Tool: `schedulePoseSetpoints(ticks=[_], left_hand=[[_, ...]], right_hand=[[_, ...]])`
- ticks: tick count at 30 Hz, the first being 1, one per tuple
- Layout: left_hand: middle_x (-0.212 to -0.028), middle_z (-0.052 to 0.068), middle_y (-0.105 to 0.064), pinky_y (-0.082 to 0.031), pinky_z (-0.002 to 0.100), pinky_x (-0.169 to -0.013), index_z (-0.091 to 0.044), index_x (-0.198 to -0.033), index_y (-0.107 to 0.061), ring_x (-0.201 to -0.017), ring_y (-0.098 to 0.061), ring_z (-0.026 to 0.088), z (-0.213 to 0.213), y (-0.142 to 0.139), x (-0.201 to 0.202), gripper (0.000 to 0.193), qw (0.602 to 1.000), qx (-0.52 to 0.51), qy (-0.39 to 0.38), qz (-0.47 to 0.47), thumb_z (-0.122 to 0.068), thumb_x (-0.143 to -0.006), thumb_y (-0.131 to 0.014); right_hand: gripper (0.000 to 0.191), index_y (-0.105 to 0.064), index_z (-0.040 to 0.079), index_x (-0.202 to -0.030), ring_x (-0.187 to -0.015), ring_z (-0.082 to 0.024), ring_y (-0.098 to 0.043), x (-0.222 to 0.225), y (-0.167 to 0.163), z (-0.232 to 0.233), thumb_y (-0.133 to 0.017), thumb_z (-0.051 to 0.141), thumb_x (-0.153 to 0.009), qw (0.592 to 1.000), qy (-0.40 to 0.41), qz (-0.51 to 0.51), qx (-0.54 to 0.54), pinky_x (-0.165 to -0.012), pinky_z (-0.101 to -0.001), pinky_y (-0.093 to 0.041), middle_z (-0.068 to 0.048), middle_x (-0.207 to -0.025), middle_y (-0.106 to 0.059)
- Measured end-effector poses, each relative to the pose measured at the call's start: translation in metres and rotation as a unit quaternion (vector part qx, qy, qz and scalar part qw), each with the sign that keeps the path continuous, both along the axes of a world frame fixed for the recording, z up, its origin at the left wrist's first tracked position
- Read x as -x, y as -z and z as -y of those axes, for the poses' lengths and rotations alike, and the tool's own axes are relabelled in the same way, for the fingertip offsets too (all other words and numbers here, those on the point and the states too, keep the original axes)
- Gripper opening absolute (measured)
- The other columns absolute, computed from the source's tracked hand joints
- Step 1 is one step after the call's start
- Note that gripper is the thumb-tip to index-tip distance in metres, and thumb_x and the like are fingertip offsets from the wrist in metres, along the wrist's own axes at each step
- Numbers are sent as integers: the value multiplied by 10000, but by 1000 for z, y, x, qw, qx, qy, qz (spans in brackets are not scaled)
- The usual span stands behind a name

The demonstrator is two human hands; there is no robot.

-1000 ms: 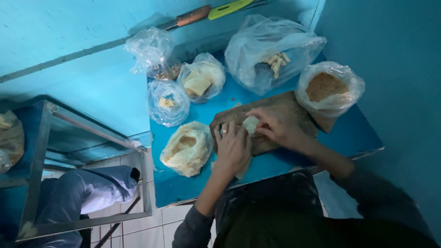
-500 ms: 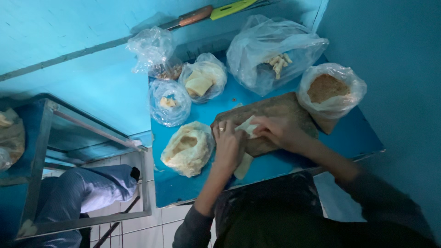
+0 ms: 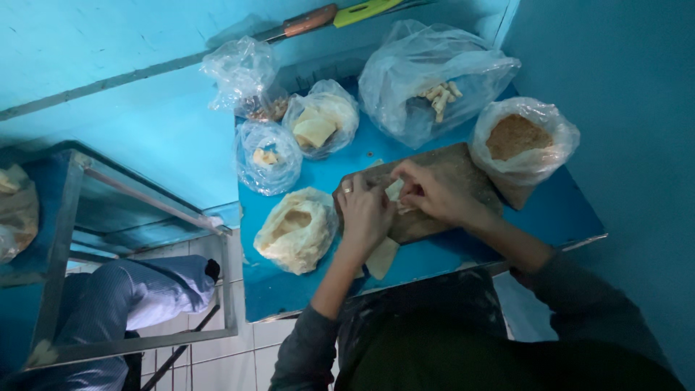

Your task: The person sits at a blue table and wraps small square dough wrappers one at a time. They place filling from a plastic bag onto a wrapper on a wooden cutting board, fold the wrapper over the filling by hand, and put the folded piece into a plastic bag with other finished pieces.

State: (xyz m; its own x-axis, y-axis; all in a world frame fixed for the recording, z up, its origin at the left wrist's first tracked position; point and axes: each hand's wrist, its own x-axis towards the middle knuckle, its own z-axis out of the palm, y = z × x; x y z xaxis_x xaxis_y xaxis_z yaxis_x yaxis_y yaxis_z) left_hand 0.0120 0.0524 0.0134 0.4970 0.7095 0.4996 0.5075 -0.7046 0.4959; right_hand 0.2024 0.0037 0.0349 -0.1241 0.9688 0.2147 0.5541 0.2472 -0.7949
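Hands meeting over wooden board (image 3: 441, 181), left hand (image 3: 365, 213), right hand (image 3: 434, 194) pinching pale wrapper (image 3: 394, 190)

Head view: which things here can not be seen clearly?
- Pale dough piece: mostly covered by the left hand and right hand; its shape is unclear.
- Wooden board: partly under the hands.
- Orange-handled tool: cut off by the top edge.
- Brown bits in the bag: too small to identify.
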Motion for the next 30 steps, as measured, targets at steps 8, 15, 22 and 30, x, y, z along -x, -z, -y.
schedulePoseSetpoints(ticks=[8,15,22,30], left_hand=[[-1239,126,-606,-400,488,-1015,-108,-931,-761,-1206,-511,383,1,-8,11,260,999,0,35,20,-68,-674,-782],[-1338,247,-505,-298,654,-1081,-70,-848,-751,-1243,-458,437,5,-4,6,149,987,-145,30,-60,-133,-713,-740],[-1297,208,-543,-341,590,-1082,-68,-981,-758,-1232,-478,416,-7,4,4,205,991,-104,53,-67,-136,-791,-721],[-1338,176,-591,-390,502,-1005,-110,-917,-774,-1199,-496,404,3,-9,15,220,997,-12,64,35,-73,-700,-778]], right_hand=[[322,-653,129,-1187,-813,-307,-709,5,19,19,-730,111,-875,944,53,226,-233,-706,-437,-543,-132,-888,-708],[325,-622,83,-1218,-896,-306,-722,6,6,23,-720,160,-918,971,-7,130,-202,-736,-419,-564,-136,-992,-708],[366,-627,78,-1254,-919,-302,-737,16,1,33,-726,151,-909,971,50,129,-197,-755,-400,-574,-140,-1042,-728],[364,-626,96,-1211,-900,-276,-734,13,14,25,-764,191,-889,969,91,135,-186,-753,-396,-559,-100,-987,-751]])
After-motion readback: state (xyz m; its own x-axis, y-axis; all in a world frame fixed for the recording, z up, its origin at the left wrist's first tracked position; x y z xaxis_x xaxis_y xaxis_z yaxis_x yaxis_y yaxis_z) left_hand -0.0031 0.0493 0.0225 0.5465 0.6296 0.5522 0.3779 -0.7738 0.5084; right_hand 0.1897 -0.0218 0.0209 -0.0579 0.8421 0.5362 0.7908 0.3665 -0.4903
